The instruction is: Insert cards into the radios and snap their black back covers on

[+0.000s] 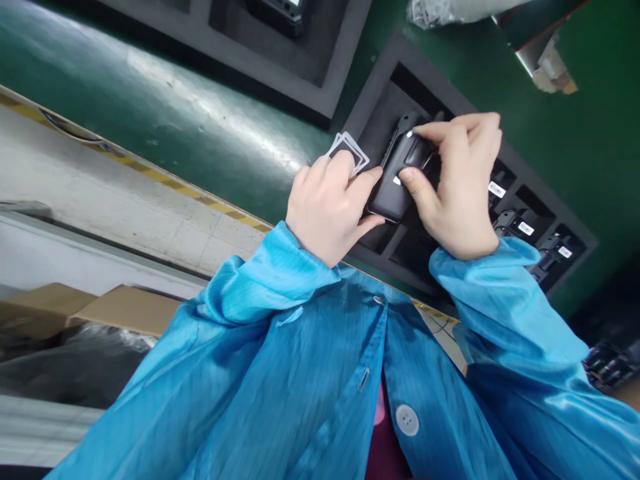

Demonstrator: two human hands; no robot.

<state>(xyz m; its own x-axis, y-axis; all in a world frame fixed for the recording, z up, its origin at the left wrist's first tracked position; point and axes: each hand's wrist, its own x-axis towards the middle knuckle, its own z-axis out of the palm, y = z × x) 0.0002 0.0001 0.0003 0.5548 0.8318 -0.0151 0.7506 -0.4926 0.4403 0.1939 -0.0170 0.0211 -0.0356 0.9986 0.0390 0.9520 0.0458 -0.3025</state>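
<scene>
A black handheld device (395, 183) with rounded edges is tilted between my two hands, over a grey foam tray. My left hand (327, 203) is closed, its thumb and index finger at the device's lower left end. Several thin, dark pieces with white rims (353, 152) stick out from under that hand's curled fingers. My right hand (457, 180) pinches the device from the right, its index fingertip near the top edge and its thumb on the face. Small white spots show beside both of these fingertips; I cannot tell what they are.
The foam tray (540, 193) has compartments with black parts bearing white labels (526, 229). Another foam tray (320, 100) lies at the upper left, with a black device (277, 17). Clear plastic wrap (450, 12) lies on the green table (210, 120). Cardboard boxes (125, 310) stand lower left.
</scene>
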